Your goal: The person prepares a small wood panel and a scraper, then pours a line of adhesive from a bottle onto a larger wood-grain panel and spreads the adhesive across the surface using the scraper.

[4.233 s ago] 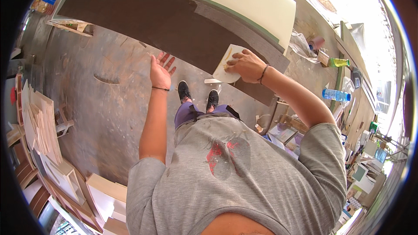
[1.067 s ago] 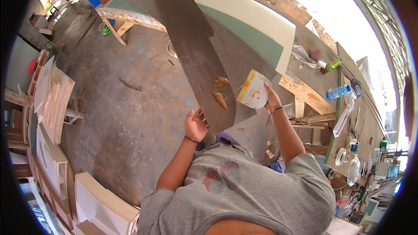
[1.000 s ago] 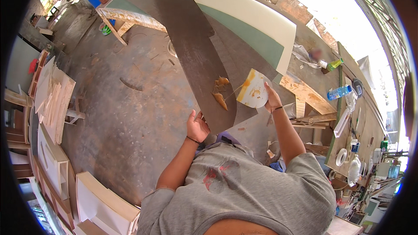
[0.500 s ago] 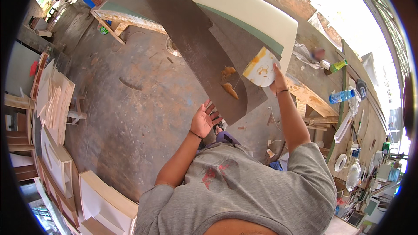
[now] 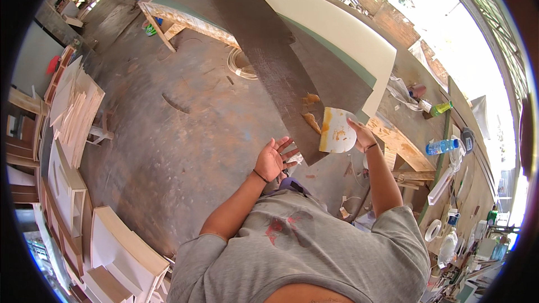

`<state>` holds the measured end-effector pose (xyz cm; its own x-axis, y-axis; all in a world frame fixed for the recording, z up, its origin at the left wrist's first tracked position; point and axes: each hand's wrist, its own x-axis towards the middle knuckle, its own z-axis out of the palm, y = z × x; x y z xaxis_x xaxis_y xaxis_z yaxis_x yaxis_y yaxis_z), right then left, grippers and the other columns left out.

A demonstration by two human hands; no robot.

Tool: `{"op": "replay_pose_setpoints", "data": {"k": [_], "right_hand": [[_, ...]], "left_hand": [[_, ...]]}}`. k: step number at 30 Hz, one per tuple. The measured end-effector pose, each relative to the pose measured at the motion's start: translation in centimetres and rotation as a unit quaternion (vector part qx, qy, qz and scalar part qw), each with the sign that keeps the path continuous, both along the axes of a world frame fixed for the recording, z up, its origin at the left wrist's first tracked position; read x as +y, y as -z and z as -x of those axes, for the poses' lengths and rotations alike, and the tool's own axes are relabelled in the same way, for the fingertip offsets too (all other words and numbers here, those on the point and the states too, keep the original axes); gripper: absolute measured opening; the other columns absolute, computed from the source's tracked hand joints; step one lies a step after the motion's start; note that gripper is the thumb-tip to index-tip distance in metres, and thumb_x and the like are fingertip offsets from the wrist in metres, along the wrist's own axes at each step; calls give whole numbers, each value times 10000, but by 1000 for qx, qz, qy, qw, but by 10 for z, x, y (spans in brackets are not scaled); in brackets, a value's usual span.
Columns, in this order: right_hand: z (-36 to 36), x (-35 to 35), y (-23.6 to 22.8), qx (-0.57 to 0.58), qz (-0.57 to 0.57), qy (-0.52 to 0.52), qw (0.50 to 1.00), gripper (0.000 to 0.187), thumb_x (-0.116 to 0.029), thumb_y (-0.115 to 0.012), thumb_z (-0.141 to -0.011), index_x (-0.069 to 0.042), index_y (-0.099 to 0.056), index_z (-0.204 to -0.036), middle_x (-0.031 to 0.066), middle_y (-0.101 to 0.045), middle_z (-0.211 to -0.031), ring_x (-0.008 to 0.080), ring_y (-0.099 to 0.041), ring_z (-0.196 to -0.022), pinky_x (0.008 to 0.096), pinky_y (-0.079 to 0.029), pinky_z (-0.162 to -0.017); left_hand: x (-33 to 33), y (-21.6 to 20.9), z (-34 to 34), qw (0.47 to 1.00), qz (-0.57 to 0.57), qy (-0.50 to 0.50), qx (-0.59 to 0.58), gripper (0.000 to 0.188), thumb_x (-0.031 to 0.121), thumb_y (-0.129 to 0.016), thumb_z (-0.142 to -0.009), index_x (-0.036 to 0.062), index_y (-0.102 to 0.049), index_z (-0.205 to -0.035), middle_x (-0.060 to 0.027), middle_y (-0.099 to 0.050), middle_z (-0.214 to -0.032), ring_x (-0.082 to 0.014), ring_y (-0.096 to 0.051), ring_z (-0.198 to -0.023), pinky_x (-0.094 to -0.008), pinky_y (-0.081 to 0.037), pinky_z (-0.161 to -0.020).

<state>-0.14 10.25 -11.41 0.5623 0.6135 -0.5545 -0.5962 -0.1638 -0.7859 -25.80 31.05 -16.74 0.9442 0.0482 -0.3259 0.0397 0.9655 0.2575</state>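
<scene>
A long dark brown sheet [image 5: 264, 39] runs from the far side of the workbench toward me, its near end jutting past the bench edge. Two streaks of yellow-brown glue [image 5: 311, 122] lie close to that near end. My right hand [image 5: 362, 134] grips a white, round-backed spreader [image 5: 339, 126] whose straight left edge is smeared with the same glue. That edge is over the sheet, right beside the streaks. My left hand [image 5: 273, 160] is open, palm up and fingers spread, at the sheet's near left edge; whether the fingertips touch it I cannot tell.
Beneath the sheet, the workbench holds cream and green panels [image 5: 359, 50]. On its right side are a blue-labelled water bottle [image 5: 442, 146], a green bottle [image 5: 441, 108] and a tape roll [image 5: 433, 230]. Coiled cable [image 5: 240, 67] lies on the floor; wooden pieces [image 5: 76, 118] are stacked at left.
My right hand has brought the spreader down and closer to the glue, its edge turned more upright. My left hand has opened away from the sheet's edge. The view has shifted slightly.
</scene>
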Motion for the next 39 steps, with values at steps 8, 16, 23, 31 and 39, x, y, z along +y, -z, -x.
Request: {"op": "replay_pose_setpoints", "data": {"k": [8, 16, 23, 31, 39], "right_hand": [[13, 3, 2, -65, 5, 46, 997, 537, -343, -611, -881, 47, -446, -1210, 127, -583, -1119, 218, -596, -1015, 357, -488, -876], [-1, -7, 11, -196, 259, 12, 946, 675, -517, -603, -823, 54, -549, -1180, 171, -584, -1146, 241, -523, -1106, 354, -417, -907], [16, -1, 6, -159, 186, -46, 968, 574, -410, -598, -866, 71, -531, -1172, 161, -593, -1151, 229, -566, -1069, 342, -448, -887], [137, 70, -27, -13, 108, -99, 989, 455, -313, -593, -896, 48, -530, -1166, 157, -605, -1127, 241, -616, -994, 367, -513, -824], [242, 168, -10, 194, -66, -58, 977, 506, -382, -528, -920, -12, -463, -1258, 125, -568, -1198, 271, -573, -1084, 412, -475, -903]], "left_hand": [[-5, 14, 31, 997, -40, 24, 65, 409, 399, -371, -947, 116, -476, -1222, -53, -490, -1294, -288, -505, -1154, -495, -418, -877], [-30, 31, 46, 954, -129, 239, 125, 334, 261, -477, -905, 143, -487, -1217, -10, -533, -1246, -206, -546, -1083, -418, -419, -859], [-28, 45, 60, 810, -412, 416, 38, 517, 300, -560, -881, 83, -417, -1327, -29, -468, -1329, -195, -463, -1196, -371, -392, -920], [-18, 87, 132, 901, -356, 237, -68, 807, 277, -652, -836, 30, -173, -1436, -123, -283, -1442, -257, -388, -1263, -346, -339, -1025], [10, 5, 193, 986, -104, -129, -20, 732, 257, -574, -836, 149, -189, -1450, -57, -259, -1461, -247, -387, -1252, -414, -364, -988]]}}
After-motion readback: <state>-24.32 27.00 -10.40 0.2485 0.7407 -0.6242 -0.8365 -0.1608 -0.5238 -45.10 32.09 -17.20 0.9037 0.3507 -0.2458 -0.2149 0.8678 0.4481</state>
